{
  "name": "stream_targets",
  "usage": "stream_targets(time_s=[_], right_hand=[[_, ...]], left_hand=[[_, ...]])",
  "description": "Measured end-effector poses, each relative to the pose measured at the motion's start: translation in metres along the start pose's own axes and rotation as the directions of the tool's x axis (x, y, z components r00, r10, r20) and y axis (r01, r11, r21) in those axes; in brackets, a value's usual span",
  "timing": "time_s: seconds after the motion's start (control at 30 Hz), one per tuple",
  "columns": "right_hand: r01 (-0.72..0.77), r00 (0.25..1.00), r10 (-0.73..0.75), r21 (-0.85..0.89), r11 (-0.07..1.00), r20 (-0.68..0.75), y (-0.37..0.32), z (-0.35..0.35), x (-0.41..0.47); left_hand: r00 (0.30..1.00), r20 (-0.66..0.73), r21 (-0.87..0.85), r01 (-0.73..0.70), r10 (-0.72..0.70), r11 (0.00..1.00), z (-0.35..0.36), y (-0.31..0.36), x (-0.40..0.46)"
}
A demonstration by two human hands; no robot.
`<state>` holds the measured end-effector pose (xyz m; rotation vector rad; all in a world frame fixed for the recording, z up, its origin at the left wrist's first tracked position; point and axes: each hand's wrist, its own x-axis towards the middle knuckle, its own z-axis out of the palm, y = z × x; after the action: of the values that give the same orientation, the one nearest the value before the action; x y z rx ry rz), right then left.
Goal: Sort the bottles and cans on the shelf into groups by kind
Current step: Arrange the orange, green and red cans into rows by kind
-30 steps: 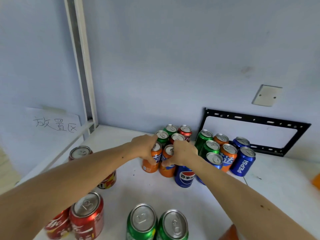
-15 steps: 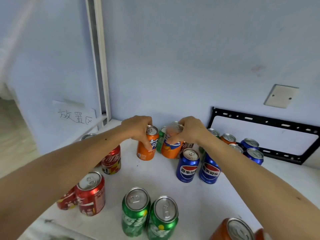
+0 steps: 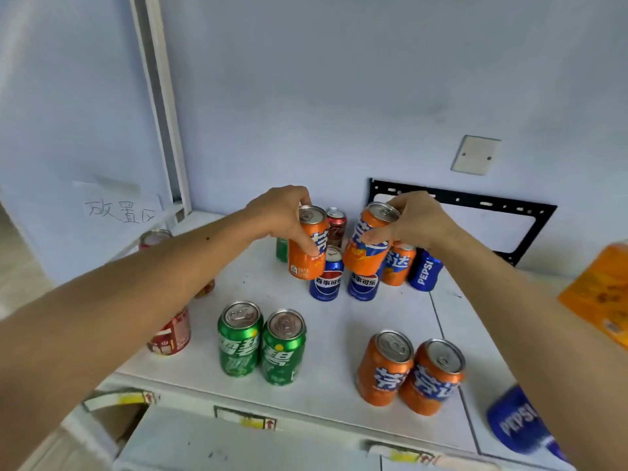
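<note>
An orange Fanta can in each of my hands, both lifted above the shelf.

My left hand curls round the upper part of one orange can, thumb pinching its front, held upright. My right hand grips the second orange can, thumb across its label, top tilted toward the left. Both hang over the back middle of the white shelf, just above two blue Pepsi cans. Behind those, near the back edge, stand another orange can, a blue Pepsi can and a red can. At the front edge a pair of green Sprite cans stand touching, and toward the front right corner a pair of orange Fanta cans do too. Red cans sit along the left edge, partly hidden by my forearm.
</note>
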<state>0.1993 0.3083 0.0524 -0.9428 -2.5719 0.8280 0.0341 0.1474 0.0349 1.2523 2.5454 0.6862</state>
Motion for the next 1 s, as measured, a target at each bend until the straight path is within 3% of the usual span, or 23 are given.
stream_targets(time_s=[0.3,0.5,0.8,1.0], right_hand=[[-0.146,0.988,0.145,-0.030,0.989,-0.056,0.084,-0.014,-0.043],[-0.184,0.982,0.186,-0.071,0.980,0.028,0.133,-0.003,-0.043],[-0.096,0.973,0.112,-0.087,0.992,0.200,0.167,0.017,-0.039],[-0.102,0.971,0.120,-0.097,0.990,0.204,0.165,0.025,-0.041]], left_hand=[[0.999,0.010,-0.050,-0.046,0.047,0.998,0.080,0.059,-0.001],[0.998,0.001,-0.025,-0.058,0.058,0.998,0.136,0.074,0.010],[0.994,0.109,0.035,-0.029,0.025,0.999,0.178,0.083,0.014],[0.989,0.116,0.073,-0.100,0.091,0.992,0.183,0.082,0.010]])
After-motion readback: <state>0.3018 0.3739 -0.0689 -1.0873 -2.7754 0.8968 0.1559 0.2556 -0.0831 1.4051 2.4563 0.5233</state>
